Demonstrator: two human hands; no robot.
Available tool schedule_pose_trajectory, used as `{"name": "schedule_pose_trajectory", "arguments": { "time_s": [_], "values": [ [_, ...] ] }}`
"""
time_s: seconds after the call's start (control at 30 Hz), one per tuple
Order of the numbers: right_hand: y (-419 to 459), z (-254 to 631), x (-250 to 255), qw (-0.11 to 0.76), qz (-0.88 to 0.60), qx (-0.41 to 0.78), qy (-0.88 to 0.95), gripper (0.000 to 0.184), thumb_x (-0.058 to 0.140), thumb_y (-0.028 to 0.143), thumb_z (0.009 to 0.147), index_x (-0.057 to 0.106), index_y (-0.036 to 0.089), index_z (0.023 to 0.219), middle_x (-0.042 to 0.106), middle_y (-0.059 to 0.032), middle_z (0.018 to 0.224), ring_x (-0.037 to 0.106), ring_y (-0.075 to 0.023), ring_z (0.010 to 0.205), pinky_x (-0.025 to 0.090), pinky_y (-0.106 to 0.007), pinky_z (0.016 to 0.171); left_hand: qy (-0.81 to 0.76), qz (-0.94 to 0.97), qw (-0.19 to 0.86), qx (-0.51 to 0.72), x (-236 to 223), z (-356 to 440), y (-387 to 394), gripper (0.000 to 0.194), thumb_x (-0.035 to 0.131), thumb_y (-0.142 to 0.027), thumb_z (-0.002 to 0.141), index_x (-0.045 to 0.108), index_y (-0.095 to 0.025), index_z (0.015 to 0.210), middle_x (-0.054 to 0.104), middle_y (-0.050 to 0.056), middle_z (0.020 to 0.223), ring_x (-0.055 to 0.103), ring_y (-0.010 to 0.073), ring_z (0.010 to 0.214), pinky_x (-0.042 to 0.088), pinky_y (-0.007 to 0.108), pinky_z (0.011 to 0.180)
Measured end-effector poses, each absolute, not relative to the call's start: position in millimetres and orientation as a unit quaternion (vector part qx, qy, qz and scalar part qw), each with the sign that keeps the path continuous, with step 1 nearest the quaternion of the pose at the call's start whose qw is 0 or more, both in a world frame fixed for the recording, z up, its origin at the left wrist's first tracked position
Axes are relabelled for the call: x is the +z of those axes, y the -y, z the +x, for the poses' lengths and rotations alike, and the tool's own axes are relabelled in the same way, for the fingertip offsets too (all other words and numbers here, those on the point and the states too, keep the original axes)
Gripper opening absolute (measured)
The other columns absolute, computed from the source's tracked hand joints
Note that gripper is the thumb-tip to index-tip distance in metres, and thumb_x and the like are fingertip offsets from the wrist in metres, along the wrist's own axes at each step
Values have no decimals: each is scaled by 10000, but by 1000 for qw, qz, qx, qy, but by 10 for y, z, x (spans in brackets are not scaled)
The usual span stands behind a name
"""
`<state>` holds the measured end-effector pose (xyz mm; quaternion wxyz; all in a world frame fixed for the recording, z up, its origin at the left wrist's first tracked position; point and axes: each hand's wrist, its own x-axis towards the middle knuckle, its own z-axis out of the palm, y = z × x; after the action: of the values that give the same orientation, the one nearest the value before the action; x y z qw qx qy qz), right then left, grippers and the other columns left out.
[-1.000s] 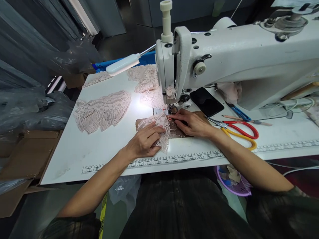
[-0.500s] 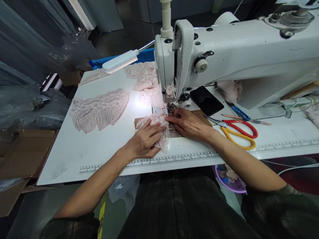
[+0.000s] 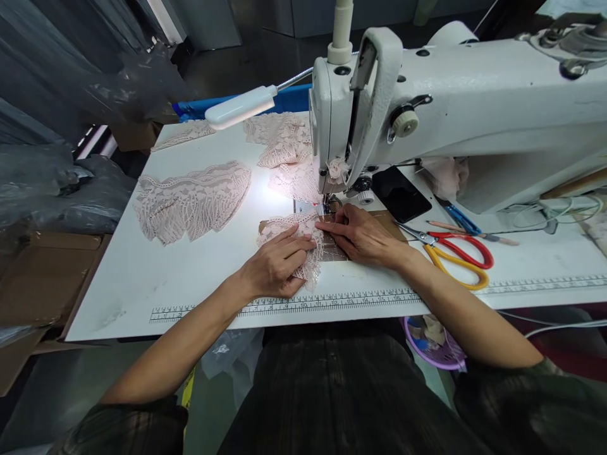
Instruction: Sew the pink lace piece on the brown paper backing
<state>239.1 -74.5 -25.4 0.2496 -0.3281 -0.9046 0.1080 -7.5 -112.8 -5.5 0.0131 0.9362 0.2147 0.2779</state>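
Note:
A piece of pale pink lace [image 3: 310,268] lies in front of the sewing machine's needle and presser foot [image 3: 327,203], partly over a brown plate [image 3: 337,251]. My left hand [image 3: 279,262] rests palm down on the lace, fingers stretched over it and pressing it flat. At the lace's right edge, my right hand [image 3: 363,237] has its fingertips closed on the border, just in front of the presser foot. Its other fingers are bent in. The lace under both hands is partly hidden.
Another lace piece [image 3: 194,199] lies to the left, and more lace [image 3: 287,142] behind the needle. A lamp [image 3: 241,107] hangs over the table. Right of my hand are a phone [image 3: 401,194], scissors [image 3: 462,253], a blue cutter [image 3: 459,218] and a pencil [image 3: 448,226]. A printed ruler [image 3: 284,308] follows the front edge.
The view has shifted slightly, so the machine appears farther right. Both hands keep nearly the same place on the lace, whose upper left part looks a little flatter.

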Motion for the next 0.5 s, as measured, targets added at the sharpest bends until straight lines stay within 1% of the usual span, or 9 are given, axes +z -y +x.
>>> {"name": "schedule_pose_trajectory", "arguments": {
  "time_s": [0.2,0.3,0.4,0.5],
  "values": [
    [763,2376,-260,226,-351,95,904,382,435,256,983,609,267,1323,518,-110,1017,482,-221,893,474,-411,825,-217,939,9,268,-67,-78,1118,88,522,-90,739,573,-133,797,736,157,1039,721,244,985,549,504,1022],
    [768,2387,-246,232,-351,101,902,381,444,246,979,611,258,1322,516,-106,1001,485,-220,890,477,-412,828,-217,936,15,276,-65,-77,1117,73,535,-98,761,572,-138,808,737,146,1043,722,228,980,559,495,1011],
    [766,2419,-240,251,-336,129,898,381,452,231,976,619,276,1315,516,-93,987,501,-206,895,492,-398,842,-206,929,15,306,-64,-78,1115,70,548,-98,772,571,-143,820,744,130,1021,727,205,958,569,478,1000],
    [759,2445,-250,260,-328,138,898,376,456,212,968,642,284,1287,518,-91,997,513,-199,900,500,-387,842,-198,929,22,312,-59,-79,1112,66,551,-95,775,561,-153,805,748,116,1002,729,197,963,576,466,992]
  ]
}}
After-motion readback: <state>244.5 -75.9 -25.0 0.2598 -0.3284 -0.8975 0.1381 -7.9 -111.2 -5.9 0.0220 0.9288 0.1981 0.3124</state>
